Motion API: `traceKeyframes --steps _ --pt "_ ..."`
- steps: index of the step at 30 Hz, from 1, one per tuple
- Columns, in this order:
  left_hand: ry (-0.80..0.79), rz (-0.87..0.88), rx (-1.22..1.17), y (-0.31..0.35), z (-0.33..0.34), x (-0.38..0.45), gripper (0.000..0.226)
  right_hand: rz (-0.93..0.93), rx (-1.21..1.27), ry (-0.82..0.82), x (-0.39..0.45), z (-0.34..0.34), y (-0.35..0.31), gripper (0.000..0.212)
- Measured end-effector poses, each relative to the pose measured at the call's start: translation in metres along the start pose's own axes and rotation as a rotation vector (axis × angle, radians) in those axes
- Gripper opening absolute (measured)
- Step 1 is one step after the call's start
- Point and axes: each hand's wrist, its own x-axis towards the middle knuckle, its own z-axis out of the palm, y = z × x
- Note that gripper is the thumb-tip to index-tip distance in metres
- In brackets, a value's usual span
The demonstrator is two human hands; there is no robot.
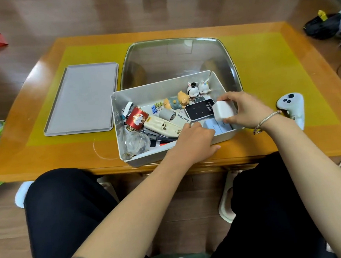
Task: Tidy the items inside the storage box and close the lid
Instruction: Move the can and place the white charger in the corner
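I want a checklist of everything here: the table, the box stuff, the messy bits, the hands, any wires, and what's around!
Surface: wooden table with a yellow mat.
Job's things: open storage box full of small items; grey lid lies flat to its left.
Clutter: white game controller right of the box; clear tray behind it.
Grippers: right hand holds a white charger block; left hand rests on the near rim, fingers inside.
Cables: thin cord on the floor, far right.
Surroundings: wooden floor, black bag.
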Motion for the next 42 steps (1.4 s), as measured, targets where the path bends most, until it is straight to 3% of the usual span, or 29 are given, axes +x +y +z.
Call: traceKeyframes --steps 7,10,12,17,22,28,35,42 --pt "0.044 0.029 -0.087 -0.003 0.002 -0.001 0.032 -0.015 -0.242 -0.134 -0.002 -0.002 -0.004 0.057" --pt "0.048 0.025 -0.083 -0.002 0.003 -0.002 0.031 -0.020 -0.256 -0.232 -0.001 -0.005 -0.004 0.045" --pt "0.063 0.018 -0.077 -0.001 0.003 -0.003 0.035 0.005 -0.234 -0.301 0.000 -0.008 -0.005 0.050" --pt "0.137 0.026 -0.024 0.001 0.004 -0.007 0.038 0.026 -0.247 -0.202 0.001 0.000 -0.012 0.059" --pt "0.165 0.071 -0.018 0.001 0.003 -0.008 0.047 0.032 -0.197 -0.240 0.001 0.004 -0.010 0.046" --pt "0.149 0.043 0.010 0.001 0.005 -0.007 0.050 0.022 -0.246 -0.214 0.006 0.010 -0.011 0.056" --pt "0.172 0.060 0.013 0.001 0.003 -0.008 0.041 0.044 -0.254 -0.235 0.009 0.023 -0.009 0.036" --pt "0.117 0.072 -0.015 -0.002 0.001 -0.007 0.042 0.045 -0.215 -0.286 0.009 0.018 -0.014 0.029"
